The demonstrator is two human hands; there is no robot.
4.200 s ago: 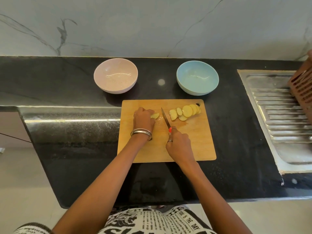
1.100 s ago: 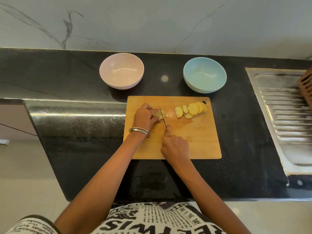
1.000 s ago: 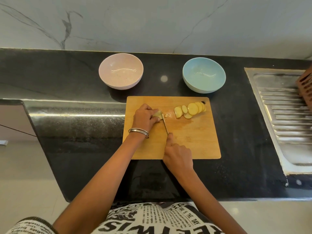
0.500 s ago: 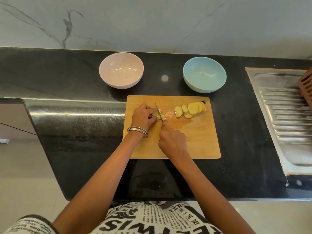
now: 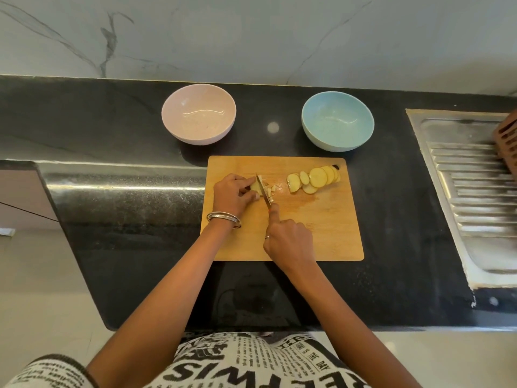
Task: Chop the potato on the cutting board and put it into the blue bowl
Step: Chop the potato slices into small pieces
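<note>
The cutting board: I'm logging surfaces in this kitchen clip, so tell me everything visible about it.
The cutting board is a pale wooden rectangle with rounded corners and a small hole near its far right corner. It lies flat on the black counter, just in front of the two bowls. Potato slices sit fanned at its far right; small chopped pieces lie beside the knife. The left hand holds a potato piece on it; the right hand is above it.

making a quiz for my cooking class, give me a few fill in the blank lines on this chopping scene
1. The right hand grips a ____ over the board.
2. The left hand holds a potato piece on the ____.
3. The blue bowl holds ____ potato.
4. The slices lie nearest the ____ bowl.

Missing words: knife; board; no; blue
</note>
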